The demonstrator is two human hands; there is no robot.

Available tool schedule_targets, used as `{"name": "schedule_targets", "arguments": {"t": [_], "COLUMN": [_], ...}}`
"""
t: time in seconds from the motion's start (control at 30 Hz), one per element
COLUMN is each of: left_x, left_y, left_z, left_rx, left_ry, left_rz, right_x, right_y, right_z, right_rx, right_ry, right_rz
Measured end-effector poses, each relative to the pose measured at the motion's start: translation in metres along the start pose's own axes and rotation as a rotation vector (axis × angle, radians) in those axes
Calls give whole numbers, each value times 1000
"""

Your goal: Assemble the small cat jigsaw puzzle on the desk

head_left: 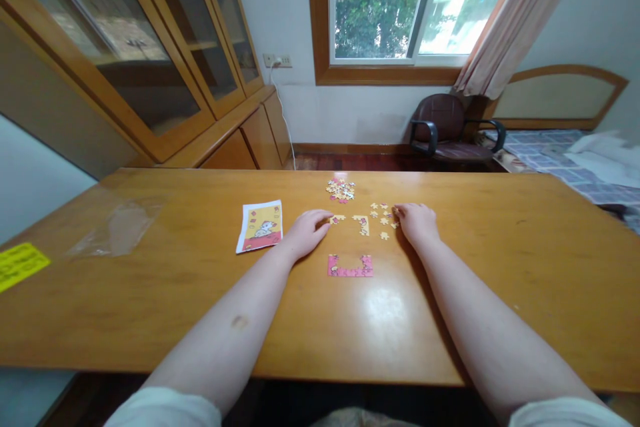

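Table point(200, 300), holding the following. Puzzle pieces: one pile point(341, 190) at the far side; loose yellow pieces point(385, 235) beside the right hand point(419, 221), grip unclear. Small yellow section point(339, 218), at the fingertips of the left hand point(306, 235), grip likewise unclear. Yellow corner section point(365, 223), between the hands. Pink U-shaped section point(350, 272), nearer. Picture sheet point(261, 225), left.
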State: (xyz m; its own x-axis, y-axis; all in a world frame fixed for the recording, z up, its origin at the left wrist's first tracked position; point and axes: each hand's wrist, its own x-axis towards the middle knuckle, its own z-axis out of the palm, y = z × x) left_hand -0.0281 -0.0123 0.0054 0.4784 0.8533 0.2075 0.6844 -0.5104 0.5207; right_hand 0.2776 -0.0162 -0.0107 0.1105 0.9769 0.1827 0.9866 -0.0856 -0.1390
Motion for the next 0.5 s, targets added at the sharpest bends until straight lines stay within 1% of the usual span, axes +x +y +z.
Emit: {"name": "schedule_targets", "arguments": {"t": [0.1,0.17,0.27,0.33,0.37,0.4,0.47,0.5], "left_x": [3,3,1,-5,-9,-14,-26,-31], "left_y": [-1,-2,6,20,30,41,64,75], "left_z": [2,2,1,-1,-1,-2,-1,0], "left_rx": [-34,-45,-9,84,141,195,265,287], "left_ry": [1,-6,-28,-52,-97,-157,-282,-317], "left_rz": [-17,-18,36,99,148,213,334,373], "right_x": [2,2,-1,-4,-7,-10,-16,-20], "right_y": [2,3,2,-3,-6,-10,-19,-23], "right_z": [6,7,4,-3,-7,-11,-18,-20], "right_rx": [48,115,253,357,414,472,591,646], "right_ry": [36,55,106,141,141,116,8,-56], "right_rz": [31,21,-17,-71,-113,-167,-279,-314]}}
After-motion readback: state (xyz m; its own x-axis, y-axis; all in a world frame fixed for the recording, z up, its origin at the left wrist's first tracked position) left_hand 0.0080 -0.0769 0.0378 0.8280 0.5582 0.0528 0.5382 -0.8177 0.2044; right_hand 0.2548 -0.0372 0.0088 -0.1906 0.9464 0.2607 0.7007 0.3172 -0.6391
